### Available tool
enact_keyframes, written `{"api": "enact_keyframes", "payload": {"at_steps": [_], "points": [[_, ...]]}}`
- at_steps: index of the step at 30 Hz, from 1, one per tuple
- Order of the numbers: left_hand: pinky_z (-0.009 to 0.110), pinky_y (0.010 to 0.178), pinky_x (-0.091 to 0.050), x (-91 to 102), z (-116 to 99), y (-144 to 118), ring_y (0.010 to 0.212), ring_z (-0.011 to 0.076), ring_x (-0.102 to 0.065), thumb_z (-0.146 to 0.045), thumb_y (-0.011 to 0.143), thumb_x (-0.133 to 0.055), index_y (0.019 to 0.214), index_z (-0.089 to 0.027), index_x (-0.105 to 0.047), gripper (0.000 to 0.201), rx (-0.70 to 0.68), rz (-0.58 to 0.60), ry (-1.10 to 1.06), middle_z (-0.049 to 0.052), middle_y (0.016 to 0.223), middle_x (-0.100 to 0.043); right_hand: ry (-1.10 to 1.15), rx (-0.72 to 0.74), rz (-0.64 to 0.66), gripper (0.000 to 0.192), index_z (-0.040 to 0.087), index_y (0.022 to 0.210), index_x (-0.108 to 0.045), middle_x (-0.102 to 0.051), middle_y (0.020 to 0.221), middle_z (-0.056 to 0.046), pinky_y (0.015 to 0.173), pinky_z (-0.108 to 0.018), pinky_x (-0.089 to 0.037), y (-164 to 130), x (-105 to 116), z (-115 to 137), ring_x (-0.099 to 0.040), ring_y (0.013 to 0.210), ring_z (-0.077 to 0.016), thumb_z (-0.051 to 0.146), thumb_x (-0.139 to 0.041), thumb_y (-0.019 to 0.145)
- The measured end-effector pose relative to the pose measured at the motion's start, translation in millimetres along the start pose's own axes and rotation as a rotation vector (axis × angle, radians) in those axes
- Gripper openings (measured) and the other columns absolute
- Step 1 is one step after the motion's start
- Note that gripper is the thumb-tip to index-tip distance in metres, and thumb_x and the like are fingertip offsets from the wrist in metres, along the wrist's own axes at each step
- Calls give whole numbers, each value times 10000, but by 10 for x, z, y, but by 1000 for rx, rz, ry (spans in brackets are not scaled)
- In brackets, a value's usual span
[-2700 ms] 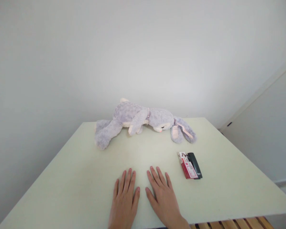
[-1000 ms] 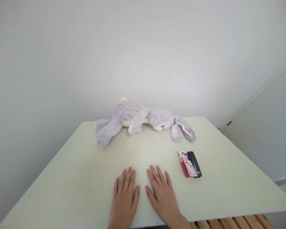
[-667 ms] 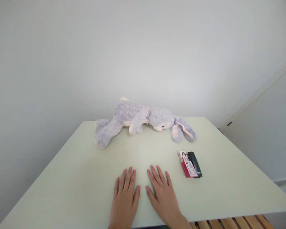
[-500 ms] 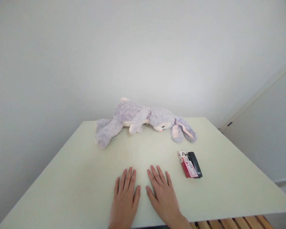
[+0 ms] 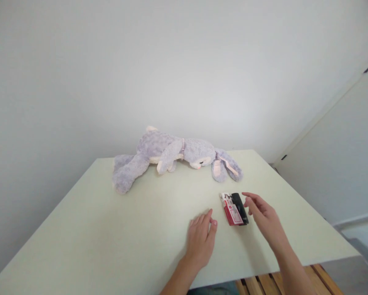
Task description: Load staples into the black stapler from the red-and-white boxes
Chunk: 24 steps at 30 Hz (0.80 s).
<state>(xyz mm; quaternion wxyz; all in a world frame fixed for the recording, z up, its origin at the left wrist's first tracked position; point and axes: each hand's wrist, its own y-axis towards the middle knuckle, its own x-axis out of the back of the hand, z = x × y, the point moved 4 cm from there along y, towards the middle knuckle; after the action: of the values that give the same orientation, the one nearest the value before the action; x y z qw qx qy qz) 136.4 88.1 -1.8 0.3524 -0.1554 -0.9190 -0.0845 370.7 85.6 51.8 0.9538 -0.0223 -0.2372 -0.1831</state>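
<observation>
A black stapler [image 5: 239, 208] lies on the table beside a small red-and-white box [image 5: 233, 215], which looks like a pack of staples. My right hand [image 5: 264, 215] hovers just right of the stapler, fingers bent and apart, holding nothing. To the left of the box is my left hand [image 5: 201, 239], low over the tabletop with its fingers loosely curved and nothing in it; a small gap separates it from the box.
Along the back of the pale green table [image 5: 110, 233], a lilac plush rabbit [image 5: 162, 149] lies on its side against the wall [image 5: 178, 73]. Wooden slats [image 5: 254, 285] show below the front edge. A white panel [image 5: 331, 164] stands at the right.
Both hands have lifted from lying flat and moved right, the right one to the stapler's far side, the left toward the box. The view has shifted slightly right.
</observation>
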Motion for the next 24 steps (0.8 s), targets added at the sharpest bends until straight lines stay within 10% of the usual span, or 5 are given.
{"api": "enact_keyframes", "payload": {"at_steps": [8, 19, 24], "points": [[338, 888, -484, -180, -308, 717, 1089, 256, -697, -564, 1071, -216, 1287, -203, -617, 581, 35, 55, 38, 137, 1210, -735, -63, -12, 120, 562, 157, 1139, -750, -752, 924, -87, 730, -334, -530, 147, -402, -374, -662, 818, -237, 630, -573, 893], [313, 692, -459, 1166, 850, -471, 844, 259, -735, -559, 1071, -183, 1150, -300, -617, 512, 428, -125, 175, 51, 916, -758, 105, 182, 454, 457, 196, 1229, -705, -731, 853, -52, 651, -277, -494, -826, -2027, 514, -643, 737, -204, 536, -497, 1007], [380, 845, -525, 1282, 887, -816, 1036, 271, -702, -486, 1030, -409, 1353, -229, -532, 431, 431, -344, 253, 110, 1175, -673, 131, 157, 470, 473, 209, 1218, -703, -654, 694, -2, 585, -263, -463, -944, -2202, 601, -580, 611, -177, 574, -489, 1006]]}}
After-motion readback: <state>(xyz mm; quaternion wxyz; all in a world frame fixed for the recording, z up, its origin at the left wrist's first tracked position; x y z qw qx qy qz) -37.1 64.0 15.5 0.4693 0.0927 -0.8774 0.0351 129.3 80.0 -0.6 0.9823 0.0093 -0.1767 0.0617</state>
